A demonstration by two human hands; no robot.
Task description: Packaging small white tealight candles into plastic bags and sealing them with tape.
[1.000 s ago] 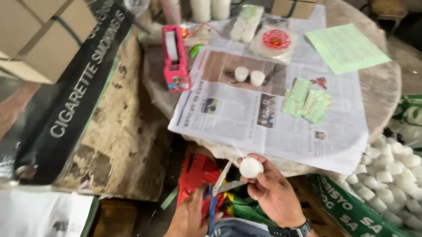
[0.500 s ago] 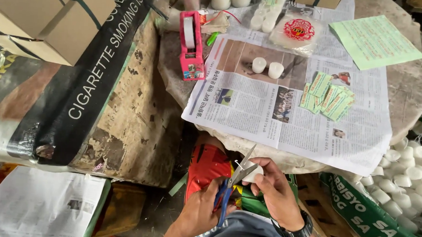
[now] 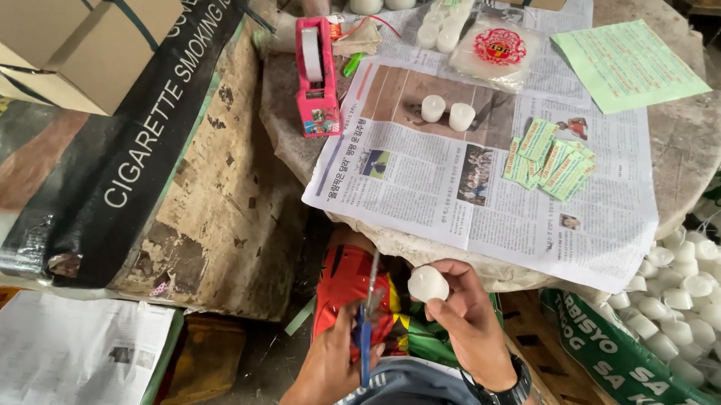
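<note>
Candles are the work we have in hand, and the head view, our only one, shows a good deal of it undone. Two small white candles (image 3: 447,113) stand finished-looking on the newspaper (image 3: 478,193) spread over the round table (image 3: 681,139), beside a fan of green labels (image 3: 551,160); a red tape dispenser (image 3: 318,79) sits at the paper's far left corner. To our right an open sack (image 3: 705,290) is heaped with many more white candles, so we judge that only a few are through and the bulk remains. Low in the view, our right hand (image 3: 470,322) holds one white candle (image 3: 428,283) just below the table's edge: its fingers (image 3: 456,275) curl around the candle and pinch it between thumb and fingertips, with the candle's rounded end poking out to the left. Our left hand (image 3: 329,372) is closed around the blue handles of the scissors (image 3: 367,311), whose blades point up just beside the candle; whether the blades touch it or a wick we cannot tell, as the detail is too fine.
</note>
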